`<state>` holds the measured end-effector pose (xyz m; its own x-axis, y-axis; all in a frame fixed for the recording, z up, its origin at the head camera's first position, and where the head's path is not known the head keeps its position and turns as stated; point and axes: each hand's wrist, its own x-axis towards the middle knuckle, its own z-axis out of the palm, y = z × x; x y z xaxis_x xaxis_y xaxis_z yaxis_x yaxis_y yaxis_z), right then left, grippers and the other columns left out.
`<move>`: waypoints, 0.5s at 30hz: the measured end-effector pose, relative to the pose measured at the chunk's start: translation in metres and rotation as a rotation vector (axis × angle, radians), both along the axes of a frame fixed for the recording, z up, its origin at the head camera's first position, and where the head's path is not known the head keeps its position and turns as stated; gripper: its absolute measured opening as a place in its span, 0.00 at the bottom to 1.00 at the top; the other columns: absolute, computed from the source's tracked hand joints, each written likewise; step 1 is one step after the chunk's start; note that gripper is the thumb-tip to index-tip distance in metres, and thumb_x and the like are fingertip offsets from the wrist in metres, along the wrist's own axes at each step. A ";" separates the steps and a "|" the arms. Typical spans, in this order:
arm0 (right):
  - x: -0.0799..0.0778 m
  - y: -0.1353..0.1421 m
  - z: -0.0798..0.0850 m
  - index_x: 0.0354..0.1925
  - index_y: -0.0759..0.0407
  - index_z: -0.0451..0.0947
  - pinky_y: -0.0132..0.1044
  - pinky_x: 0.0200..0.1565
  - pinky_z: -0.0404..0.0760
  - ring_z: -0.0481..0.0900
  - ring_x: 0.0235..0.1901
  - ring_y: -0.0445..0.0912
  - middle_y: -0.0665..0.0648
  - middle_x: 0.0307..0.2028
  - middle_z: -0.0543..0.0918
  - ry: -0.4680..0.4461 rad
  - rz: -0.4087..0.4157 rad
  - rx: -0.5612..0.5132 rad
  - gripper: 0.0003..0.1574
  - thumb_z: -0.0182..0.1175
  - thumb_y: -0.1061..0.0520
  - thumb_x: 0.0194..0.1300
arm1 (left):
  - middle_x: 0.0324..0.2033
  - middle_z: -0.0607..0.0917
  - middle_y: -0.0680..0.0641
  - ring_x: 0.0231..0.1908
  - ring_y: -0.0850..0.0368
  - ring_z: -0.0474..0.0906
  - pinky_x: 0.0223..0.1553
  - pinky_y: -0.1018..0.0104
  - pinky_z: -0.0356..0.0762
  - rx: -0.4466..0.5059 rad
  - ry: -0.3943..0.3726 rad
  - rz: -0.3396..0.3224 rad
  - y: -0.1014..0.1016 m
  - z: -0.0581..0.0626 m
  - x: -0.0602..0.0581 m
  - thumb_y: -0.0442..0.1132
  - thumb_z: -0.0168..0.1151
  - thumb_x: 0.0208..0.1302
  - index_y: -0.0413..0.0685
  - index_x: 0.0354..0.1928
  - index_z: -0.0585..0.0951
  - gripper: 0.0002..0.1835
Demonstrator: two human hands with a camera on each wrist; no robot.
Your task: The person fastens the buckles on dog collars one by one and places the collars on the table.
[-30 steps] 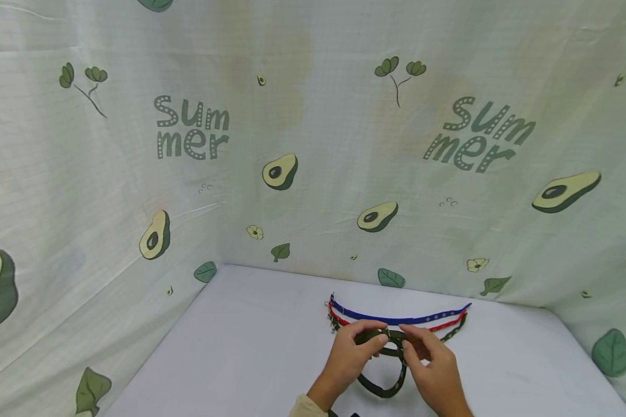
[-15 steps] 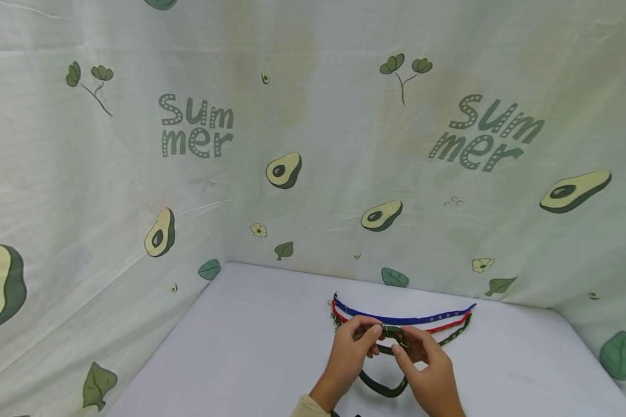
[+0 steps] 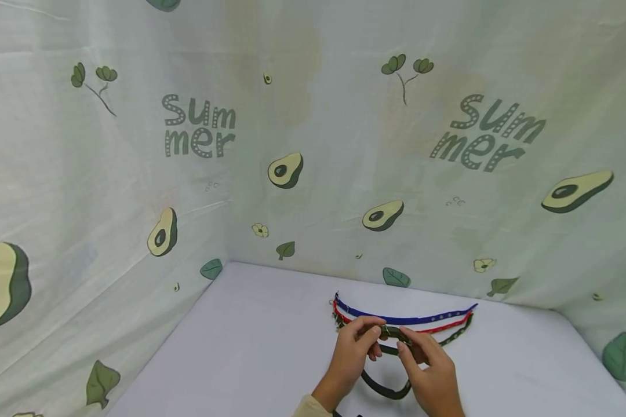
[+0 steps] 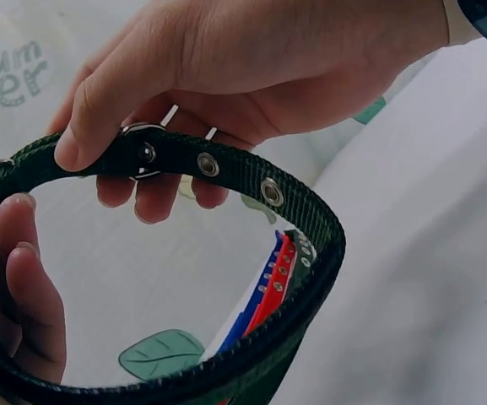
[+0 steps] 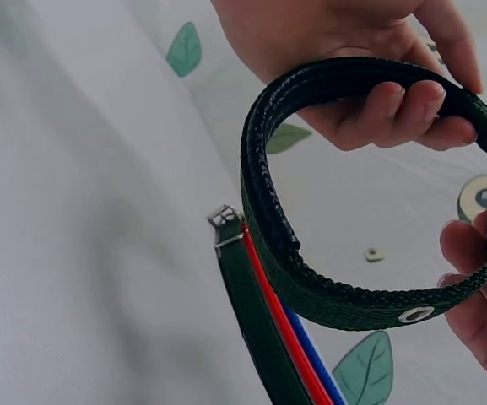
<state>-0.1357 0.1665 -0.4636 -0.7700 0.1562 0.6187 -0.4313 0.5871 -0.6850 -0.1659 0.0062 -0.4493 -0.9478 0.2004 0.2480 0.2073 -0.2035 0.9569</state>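
My left hand [image 3: 346, 354] pinched the dark green collar [image 4: 235, 167] at nine o'clock, thumb in front and fingertips behind, beside its metal buckle [image 4: 146, 152]. My right hand [image 3: 432, 370] gripped the same band at three o'clock, its fingers curled over it. The collar, bent into a loop, was in the air between my hands, above the white table [image 3: 261, 336]. A dark curved band [image 3: 388, 392] showed at six o'clock; I could not tell whether it belonged to my loop. Toward twelve o'clock, a blue strap [image 3: 407, 320], a red strap [image 3: 446, 328] and a green strap [image 3: 456, 334] lay side by side.
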 end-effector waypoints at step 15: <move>0.002 0.011 0.001 0.50 0.58 0.85 0.27 0.27 0.79 0.81 0.26 0.38 0.47 0.36 0.82 0.012 0.084 -0.042 0.21 0.69 0.71 0.59 | 0.32 0.84 0.51 0.25 0.61 0.78 0.28 0.72 0.77 -0.054 0.027 -0.014 0.002 0.001 0.006 0.38 0.65 0.68 0.42 0.48 0.81 0.10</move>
